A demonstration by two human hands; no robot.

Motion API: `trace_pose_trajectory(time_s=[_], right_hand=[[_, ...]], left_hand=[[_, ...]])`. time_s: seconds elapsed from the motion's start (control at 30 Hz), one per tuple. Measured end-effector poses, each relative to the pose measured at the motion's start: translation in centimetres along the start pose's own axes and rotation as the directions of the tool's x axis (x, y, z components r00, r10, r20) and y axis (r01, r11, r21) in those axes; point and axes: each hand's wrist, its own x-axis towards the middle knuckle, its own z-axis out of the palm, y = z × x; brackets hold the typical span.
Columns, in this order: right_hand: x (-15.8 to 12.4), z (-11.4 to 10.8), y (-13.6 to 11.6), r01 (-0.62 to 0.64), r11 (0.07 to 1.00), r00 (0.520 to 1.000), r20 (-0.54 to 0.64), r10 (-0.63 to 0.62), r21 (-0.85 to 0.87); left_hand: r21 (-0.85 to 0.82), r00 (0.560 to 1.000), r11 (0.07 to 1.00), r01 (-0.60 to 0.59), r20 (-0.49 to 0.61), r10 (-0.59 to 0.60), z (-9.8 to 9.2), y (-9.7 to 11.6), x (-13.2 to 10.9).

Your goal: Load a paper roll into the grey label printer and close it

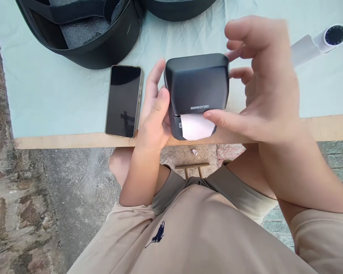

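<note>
A paved yard or patio, apparently outdoors, where a table is set up.
Rough stonework is seen down the left edge, weathered concrete ground beside it, and greenish paving bricks at right; across the upper frame, the wooden tabletop is covered by pale blue cloth.

The label printer is black with pale lettering, its paper strip is white, the phone by the tan tabletop's near edge looks black, and the cloth is plain pale blue-green.
</note>
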Motion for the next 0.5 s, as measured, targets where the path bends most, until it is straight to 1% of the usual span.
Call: trace_pose_trajectory(time_s=[0.03, 0.07, 0.1, 0.13, 0.17, 0.23, 0.3, 0.33, 0.37, 0.4, 0.43, 0.47, 0.5], right_hand=[[0.2, -0.2, -0.6, -0.020, 0.998, 0.999, -0.030, 0.019, -0.053], [0.5, -0.2, -1.3, -0.065, 0.993, 0.996, -0.068, 0.058, -0.100], [0.8, -0.2, -1.9, -0.140, 0.981, 0.986, -0.110, 0.126, -0.136], [1.2, -0.1, -2.4, -0.224, 0.962, 0.968, -0.151, 0.201, -0.155], [1.5, 0.1, -2.8, -0.272, 0.953, 0.950, -0.193, 0.243, -0.137], [2.1, 0.5, -3.3, -0.265, 0.963, 0.926, -0.289, 0.243, -0.039], [2.5, 0.7, -3.3, -0.208, 0.975, 0.909, -0.352, 0.222, 0.078], [2.6, 0.7, -3.2, -0.185, 0.976, 0.912, -0.350, 0.214, 0.114], [2.6, 0.6, -3.1, -0.176, 0.977, 0.924, -0.322, 0.207, 0.123], [2.7, 0.5, -2.9, -0.173, 0.980, 0.936, -0.295, 0.194, 0.096], [2.7, 0.4, -2.7, -0.160, 0.987, 0.955, -0.249, 0.163, 0.033], [2.7, 0.3, -2.5, -0.140, 0.987, 0.975, -0.184, 0.125, -0.073], [2.7, 0.2, -2.2, -0.110, 0.974, 0.990, -0.110, 0.089, -0.199]], left_hand=[[0.010, 0.999, 0.999, -0.042, -0.025, 0.042, -0.1, -0.1, 0.0], [0.022, 0.998, 0.998, -0.054, -0.044, 0.055, -0.1, -0.2, 0.0], [0.037, 0.997, 0.998, -0.059, -0.037, 0.060, -0.1, -0.3, 0.0], [0.048, 0.999, 0.998, -0.037, -0.035, 0.039, 0.0, -0.2, 0.0], [0.053, 0.999, 0.999, -0.010, -0.036, 0.012, 0.1, -0.2, 0.0], [0.056, 0.999, 0.998, 0.010, -0.031, -0.008, 0.3, 0.0, -0.1], [0.060, 0.999, 0.998, -0.015, -0.029, 0.017, 0.3, 0.0, -0.1], [0.063, 0.999, 0.997, -0.048, -0.022, 0.050, 0.3, -0.1, 0.0], [0.059, 0.999, 0.997, -0.044, -0.017, 0.045, 0.2, -0.3, 0.0], [0.057, 0.996, 0.995, -0.085, 0.013, 0.085, 0.1, -0.4, 0.0], [0.043, 0.994, 0.993, -0.109, -0.004, 0.109, 0.1, -0.5, 0.1], [0.028, 0.997, 0.999, -0.043, -0.063, 0.045, 0.1, -0.6, 0.1], [0.018, 0.997, 1.000, -0.014, -0.074, 0.016, 0.2, -0.6, 0.0]])
